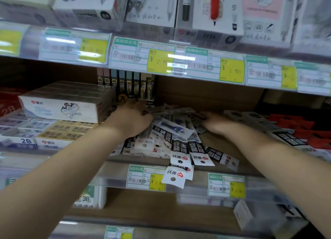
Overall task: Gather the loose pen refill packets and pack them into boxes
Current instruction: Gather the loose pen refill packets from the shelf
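Observation:
A loose heap of pen refill packets (180,145), white with black labels and red hearts, lies on the middle shelf and spills over its front edge. My left hand (132,119) reaches into the left side of the heap, fingers pushed under the packets. On the right side of the heap, my right hand (216,124) has its fingers curled among the packets. The fingertips of both hands are hidden by blur and by the packets. A brown cardboard box wall (206,95) stands behind the heap.
White pencil boxes (59,106) are stacked at the left over 2B eraser packs (25,140). Upright refill tubes (125,85) stand at the back. Red packets (304,129) lie at the right. The upper shelf rail with price tags (161,59) hangs close above my hands.

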Action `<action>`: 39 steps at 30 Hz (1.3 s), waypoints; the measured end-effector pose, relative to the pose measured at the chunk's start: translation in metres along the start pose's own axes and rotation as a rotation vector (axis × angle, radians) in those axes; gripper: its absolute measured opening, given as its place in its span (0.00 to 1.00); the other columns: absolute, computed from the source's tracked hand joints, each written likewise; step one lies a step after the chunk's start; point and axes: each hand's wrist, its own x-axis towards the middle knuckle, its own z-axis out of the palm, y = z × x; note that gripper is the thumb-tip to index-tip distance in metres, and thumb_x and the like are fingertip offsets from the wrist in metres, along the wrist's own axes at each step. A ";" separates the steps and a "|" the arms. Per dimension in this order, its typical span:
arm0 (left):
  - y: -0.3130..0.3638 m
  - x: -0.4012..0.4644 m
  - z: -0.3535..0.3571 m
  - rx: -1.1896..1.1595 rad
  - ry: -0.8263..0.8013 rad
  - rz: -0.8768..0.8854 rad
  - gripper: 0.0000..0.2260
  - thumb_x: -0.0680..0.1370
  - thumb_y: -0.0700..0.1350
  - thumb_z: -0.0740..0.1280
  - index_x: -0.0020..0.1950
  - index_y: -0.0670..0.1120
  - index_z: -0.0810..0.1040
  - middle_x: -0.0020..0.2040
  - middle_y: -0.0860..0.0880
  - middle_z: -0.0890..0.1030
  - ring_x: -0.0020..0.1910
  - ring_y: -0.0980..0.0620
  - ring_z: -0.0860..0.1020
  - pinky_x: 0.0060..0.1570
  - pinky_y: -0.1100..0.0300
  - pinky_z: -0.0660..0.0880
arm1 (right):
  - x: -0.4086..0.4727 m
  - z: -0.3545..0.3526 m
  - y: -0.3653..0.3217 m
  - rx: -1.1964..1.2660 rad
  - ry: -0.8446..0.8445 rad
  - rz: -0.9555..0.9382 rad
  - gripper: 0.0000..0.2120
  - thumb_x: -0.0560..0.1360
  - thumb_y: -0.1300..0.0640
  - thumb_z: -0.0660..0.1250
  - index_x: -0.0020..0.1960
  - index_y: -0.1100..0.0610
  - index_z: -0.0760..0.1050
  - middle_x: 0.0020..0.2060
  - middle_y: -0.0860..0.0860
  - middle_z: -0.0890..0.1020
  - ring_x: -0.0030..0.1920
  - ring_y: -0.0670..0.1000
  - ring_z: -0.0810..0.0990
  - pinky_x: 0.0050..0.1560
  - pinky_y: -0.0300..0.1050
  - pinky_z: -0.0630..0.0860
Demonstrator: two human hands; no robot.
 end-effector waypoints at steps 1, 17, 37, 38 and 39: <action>0.000 0.001 0.003 0.006 -0.065 0.031 0.21 0.79 0.57 0.57 0.71 0.52 0.67 0.66 0.44 0.73 0.63 0.44 0.72 0.63 0.50 0.69 | 0.003 0.006 0.002 -0.025 -0.004 -0.024 0.18 0.80 0.59 0.56 0.69 0.57 0.67 0.66 0.58 0.72 0.63 0.59 0.72 0.62 0.48 0.69; 0.024 -0.010 0.030 -0.104 0.029 0.113 0.16 0.82 0.50 0.54 0.62 0.44 0.75 0.56 0.40 0.79 0.54 0.41 0.77 0.50 0.53 0.73 | -0.041 0.015 -0.022 -0.109 -0.034 -0.333 0.11 0.79 0.57 0.59 0.49 0.63 0.77 0.52 0.60 0.81 0.49 0.55 0.77 0.39 0.42 0.68; 0.067 -0.039 0.043 0.145 -0.211 0.030 0.23 0.82 0.55 0.48 0.77 0.55 0.51 0.78 0.49 0.45 0.76 0.41 0.43 0.74 0.45 0.45 | -0.082 0.027 -0.026 0.337 -0.095 -0.095 0.24 0.77 0.60 0.55 0.73 0.51 0.62 0.67 0.55 0.72 0.62 0.55 0.73 0.63 0.47 0.71; 0.067 -0.039 0.041 0.141 -0.206 0.024 0.23 0.81 0.55 0.48 0.77 0.55 0.51 0.78 0.49 0.45 0.76 0.41 0.43 0.74 0.45 0.44 | -0.083 0.026 -0.026 0.342 -0.089 -0.086 0.24 0.77 0.61 0.56 0.73 0.52 0.62 0.66 0.55 0.72 0.62 0.55 0.73 0.63 0.47 0.71; 0.069 -0.041 0.039 0.136 -0.202 0.015 0.23 0.81 0.55 0.48 0.77 0.55 0.51 0.78 0.49 0.45 0.76 0.41 0.43 0.74 0.45 0.44 | -0.083 0.025 -0.027 0.346 -0.083 -0.079 0.23 0.77 0.61 0.56 0.72 0.52 0.62 0.64 0.55 0.73 0.61 0.56 0.74 0.61 0.46 0.72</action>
